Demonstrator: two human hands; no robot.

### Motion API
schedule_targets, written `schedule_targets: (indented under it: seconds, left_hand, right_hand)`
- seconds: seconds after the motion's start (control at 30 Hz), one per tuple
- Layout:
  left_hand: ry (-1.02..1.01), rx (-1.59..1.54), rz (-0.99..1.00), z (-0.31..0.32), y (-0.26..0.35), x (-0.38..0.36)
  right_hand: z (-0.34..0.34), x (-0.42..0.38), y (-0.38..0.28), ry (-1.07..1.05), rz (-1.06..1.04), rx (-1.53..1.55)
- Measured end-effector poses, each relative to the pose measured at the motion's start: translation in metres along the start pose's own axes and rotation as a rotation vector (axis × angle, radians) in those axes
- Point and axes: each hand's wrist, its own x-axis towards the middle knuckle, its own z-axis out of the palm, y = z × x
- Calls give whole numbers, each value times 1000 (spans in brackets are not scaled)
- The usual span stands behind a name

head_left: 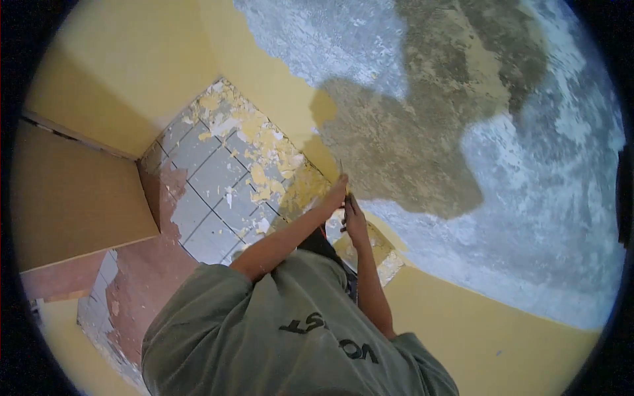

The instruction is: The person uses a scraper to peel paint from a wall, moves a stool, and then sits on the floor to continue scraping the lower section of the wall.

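Close together near the wall's stripped edge are both hands. My left hand (337,193) is closed around something thin, whose narrow tip shows just above the fingers; its shape is too small to tell. Just below and to the right, my right hand (355,223) has its fingers bent near the left one, closed on something I cannot make out. In front of them, the wall (409,152) shows rough grey patches where the yellow paint (284,69) is gone.
Yellow and white paint flakes (261,181) litter the grey floor tiles (218,171). A brown board-like panel (79,191) stands at the left, beside a reddish floor area (155,270). More yellow wall (475,317) runs along the lower right.
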Motion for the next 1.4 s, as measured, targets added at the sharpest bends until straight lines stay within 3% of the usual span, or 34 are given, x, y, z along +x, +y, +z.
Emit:
schedule_targets:
  seconds: [0.07,0.27,0.4,0.47,0.5,0.57,0.67,0.8,0.87,1.03,1.07,1.13,1.17,1.27,1.33,1.4]
  left_hand:
    - [79,2,155,-1,16,37]
    - [145,-326,352,23,93,56]
    - [153,-483,328,16,104,116]
    - [326,-481,439,4,101,153]
    - [324,-480,428,-3,102,151]
    - [107,-585,320,-19,109,138]
    - [184,-475,327,-21,108,147]
    - [196,-635,266,-34,117,139]
    - [231,-102,365,-25,126,107]
    - [114,-484,279,-37,123,124]
    - [115,-482,277,-34,125,121]
    - [235,-179,463,-20,139,102]
    - [185,-172,268,-20,153,86]
    - [180,-385,339,-36,139,115]
    - [162,-426,236,-33,140,108]
    - [232,-290,464,-19,134,114]
  right_hand:
    - [-8,28,-37,-49,-1,-2]
    - [-21,94,-110,-144,-38,32]
    - [-14,146,-118,-146,-3,-143]
    - [2,193,-78,41,-433,-305]
    - [10,190,-84,44,-422,-305]
    - [24,173,-110,47,-273,-378]
    - [27,182,-100,77,-299,-354]
    - [46,173,-119,60,-286,-445]
    - [40,162,-108,75,-347,-363]
    - [52,164,-120,51,-266,-457]
    - [48,161,-121,52,-264,-455]
    - [35,148,-129,34,-267,-356]
    - [37,156,-126,31,-271,-362]
    - [44,166,-114,37,-291,-405]
    - [49,156,-130,64,-299,-402]
    - [42,152,-136,46,-276,-326]
